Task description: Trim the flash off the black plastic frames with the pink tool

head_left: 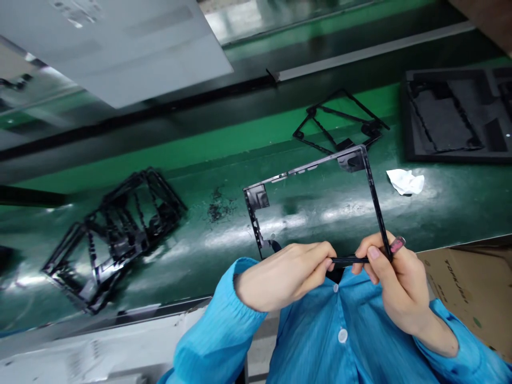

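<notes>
I hold a thin black plastic frame [372, 186] in front of my chest, above the green table [224, 144]. My left hand [286, 274] is closed on the frame's near edge, close to its left corner. My right hand [390, 272] pinches the same edge at the right corner, and a small pink-tipped tool [397, 245] sticks out between its fingers. Both arms wear blue sleeves.
A pile of several black frames [114, 234] lies at the left. One more black frame [340, 122] rests behind the held one. A black foam tray [452, 114] sits at the far right, a crumpled white wipe [406, 181] beside it. A cardboard box [468, 288] stands at the lower right.
</notes>
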A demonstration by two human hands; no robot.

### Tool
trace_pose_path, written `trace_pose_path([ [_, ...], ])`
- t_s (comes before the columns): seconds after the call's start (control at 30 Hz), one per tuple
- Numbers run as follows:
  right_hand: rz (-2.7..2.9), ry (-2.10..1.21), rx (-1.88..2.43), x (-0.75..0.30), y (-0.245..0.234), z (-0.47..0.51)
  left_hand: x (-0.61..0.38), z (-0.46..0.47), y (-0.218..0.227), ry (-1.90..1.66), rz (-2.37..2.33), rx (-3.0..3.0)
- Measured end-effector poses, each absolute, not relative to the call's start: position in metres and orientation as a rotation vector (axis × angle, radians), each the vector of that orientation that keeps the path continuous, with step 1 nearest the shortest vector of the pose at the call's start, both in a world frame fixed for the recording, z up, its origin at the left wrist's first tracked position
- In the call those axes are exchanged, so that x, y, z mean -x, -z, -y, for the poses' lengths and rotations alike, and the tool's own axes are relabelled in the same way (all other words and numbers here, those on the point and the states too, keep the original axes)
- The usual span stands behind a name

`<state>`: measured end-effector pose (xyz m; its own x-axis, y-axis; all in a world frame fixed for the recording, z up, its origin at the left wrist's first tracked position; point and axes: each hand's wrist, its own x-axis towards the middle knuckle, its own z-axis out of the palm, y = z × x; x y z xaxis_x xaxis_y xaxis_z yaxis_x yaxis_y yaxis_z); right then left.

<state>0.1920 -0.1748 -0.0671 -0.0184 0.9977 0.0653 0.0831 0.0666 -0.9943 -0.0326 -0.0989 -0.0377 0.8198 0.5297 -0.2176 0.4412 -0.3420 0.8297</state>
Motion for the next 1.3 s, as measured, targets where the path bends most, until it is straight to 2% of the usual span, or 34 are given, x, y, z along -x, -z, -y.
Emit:
trace_pose_path([
  [0.4, 1.327, -1.090, 1.206, -0.1936, 0.0607, 0.1780, 0.0367, 0.0979, 0.0392, -0.209, -0.609, -1.867],
  [0.83, 1.372, -1.080, 1.244, -0.1957, 0.0632, 0.1783, 0.0332, 0.0959, 0.0434, -0.061, -0.599, -1.878],
  [1.3, 1.362, -1.091, 1.233, -0.1955, 0.0611, 0.1769, 0.0345, 0.0946, 0.0388, -0.113, -0.540, -1.795],
])
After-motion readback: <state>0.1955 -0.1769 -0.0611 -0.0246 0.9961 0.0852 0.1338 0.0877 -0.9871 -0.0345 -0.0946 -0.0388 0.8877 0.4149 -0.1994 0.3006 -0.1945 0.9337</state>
